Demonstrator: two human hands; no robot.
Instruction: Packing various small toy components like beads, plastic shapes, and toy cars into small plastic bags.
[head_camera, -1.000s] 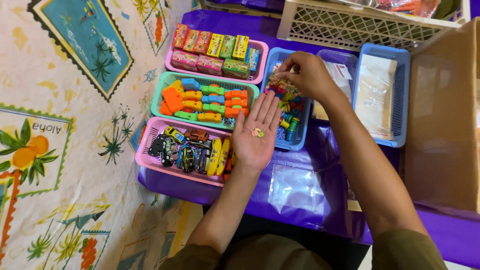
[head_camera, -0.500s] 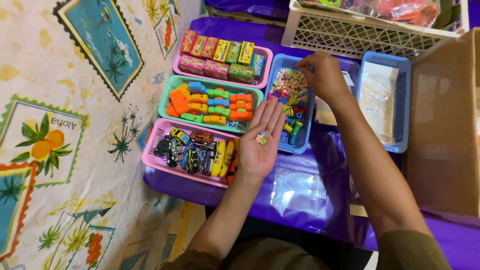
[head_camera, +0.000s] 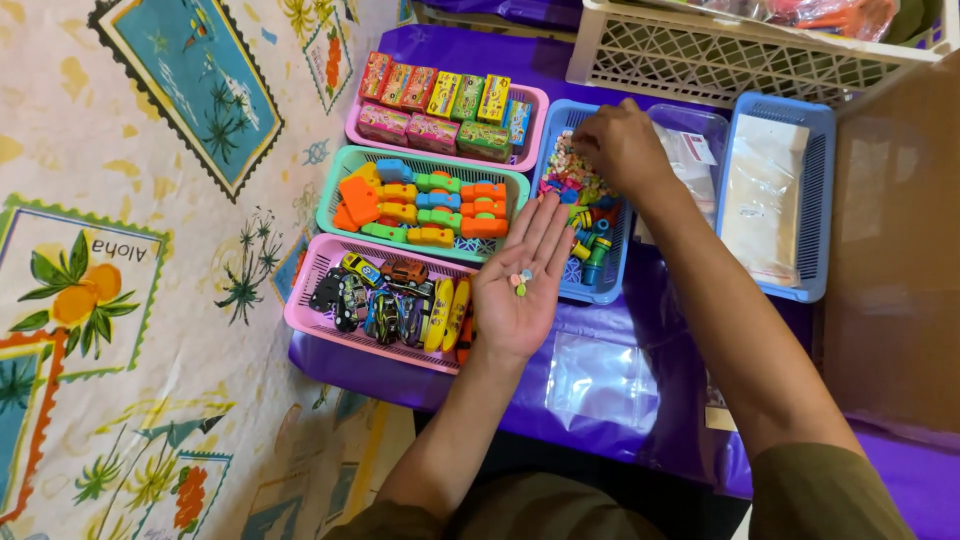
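The left hand (head_camera: 520, 285) lies palm up with its fingers spread flat, and a few small coloured beads (head_camera: 519, 281) rest loose on the palm just below the finger bases. Its fingertips reach over the edge of the blue basket (head_camera: 607, 285) of mixed beads and small tubes. The right hand (head_camera: 622, 150) hovers inside that basket, fingers curled downward onto the bead pile (head_camera: 573, 178); whether they pinch anything cannot be told. Left of the open fingers sits a pink basket of toy cars (head_camera: 385, 300) and a green basket of bright plastic pieces (head_camera: 425, 200).
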